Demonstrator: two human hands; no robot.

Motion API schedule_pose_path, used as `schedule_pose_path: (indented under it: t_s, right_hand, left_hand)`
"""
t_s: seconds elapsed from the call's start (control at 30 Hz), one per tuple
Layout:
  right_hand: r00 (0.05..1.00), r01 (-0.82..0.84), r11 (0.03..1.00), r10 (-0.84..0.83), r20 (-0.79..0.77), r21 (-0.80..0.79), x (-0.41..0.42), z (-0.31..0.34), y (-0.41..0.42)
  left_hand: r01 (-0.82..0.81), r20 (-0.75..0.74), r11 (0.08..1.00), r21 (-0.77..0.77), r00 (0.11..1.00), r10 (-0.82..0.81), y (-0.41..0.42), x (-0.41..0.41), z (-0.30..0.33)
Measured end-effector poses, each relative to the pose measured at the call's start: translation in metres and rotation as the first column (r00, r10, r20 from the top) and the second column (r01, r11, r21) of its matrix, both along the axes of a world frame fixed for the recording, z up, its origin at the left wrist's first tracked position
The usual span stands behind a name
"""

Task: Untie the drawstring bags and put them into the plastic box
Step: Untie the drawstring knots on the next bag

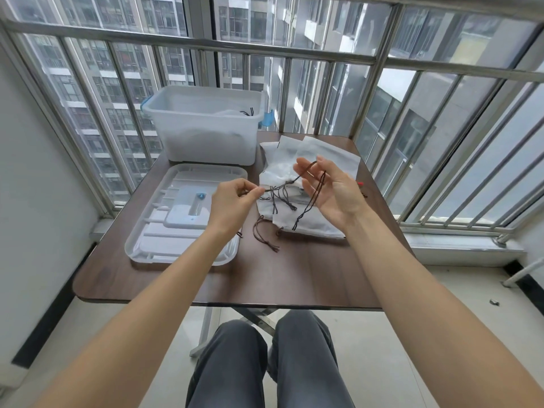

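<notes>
Left hand pinches a brown cord — right hand holds its loop — no legible writing.

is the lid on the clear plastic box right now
No, the translucent plastic lid lies flat on the brown table in front of the open clear plastic box.

Brown table, metal railing, grey-trousered knees
</notes>
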State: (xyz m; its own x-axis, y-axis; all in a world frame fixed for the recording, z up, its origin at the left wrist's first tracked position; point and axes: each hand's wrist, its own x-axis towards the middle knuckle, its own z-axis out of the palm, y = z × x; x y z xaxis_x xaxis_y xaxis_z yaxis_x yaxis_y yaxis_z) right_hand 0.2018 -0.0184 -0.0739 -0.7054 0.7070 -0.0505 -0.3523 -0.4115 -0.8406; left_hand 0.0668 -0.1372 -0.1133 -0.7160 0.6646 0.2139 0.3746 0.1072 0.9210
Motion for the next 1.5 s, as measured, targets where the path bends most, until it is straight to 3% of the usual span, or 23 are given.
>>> schedule_pose_path:
  t_s: [0.07, 0.17, 0.3, 0.5, 0.7, 1.03, 1.13, 1.3, 1.5]
  right_hand:
    - [0.996, -0.008, 0.987, -0.007, 0.089, 0.161, -0.005, 0.004, -0.006]
    - [0.952, -0.044, 0.883, -0.105, 0.287, 0.468, -0.009, 0.003, -0.013]
    - [0.891, -0.137, 0.785, -0.168, 0.421, 0.605, -0.014, -0.004, -0.013]
    - [0.876, -0.278, 0.741, -0.067, 0.478, 0.611, -0.014, -0.009, -0.009]
    - [0.9, -0.152, 0.75, -0.163, 0.403, 0.643, -0.013, -0.011, -0.004]
    - [0.916, -0.015, 0.813, -0.222, 0.334, 0.582, -0.017, -0.025, -0.005]
    - [0.913, -0.044, 0.812, -0.205, 0.354, 0.582, -0.016, -0.028, -0.004]
    - [0.874, -0.195, 0.716, -0.182, 0.45, 0.67, -0.014, -0.023, -0.003]
    - [0.885, -0.263, 0.725, -0.08, 0.458, 0.636, -0.013, -0.023, 0.001]
  left_hand:
    - [0.036, -0.03, 0.999, -0.019, 0.999, -0.037, 0.0, 0.003, 0.005]
    - [0.115, -0.189, 0.989, -0.09, 0.973, -0.13, -0.003, 0.008, 0.021]
    - [0.144, -0.457, 0.949, -0.282, 0.849, -0.264, -0.007, 0.014, 0.043]
    - [0.069, -0.601, 0.869, -0.491, 0.695, -0.395, -0.008, 0.02, 0.067]
    - [0.027, -0.683, 0.866, -0.5, 0.602, -0.413, -0.005, 0.015, 0.086]
    - [-0.016, -0.725, 0.883, -0.469, 0.578, -0.374, -0.002, 0.018, 0.087]
    - [-0.014, -0.721, 0.879, -0.477, 0.578, -0.382, -0.002, 0.018, 0.086]
    - [-0.013, -0.713, 0.875, -0.484, 0.586, -0.385, -0.002, 0.016, 0.088]
    - [-0.005, -0.693, 0.865, -0.502, 0.6, -0.399, -0.002, 0.009, 0.089]
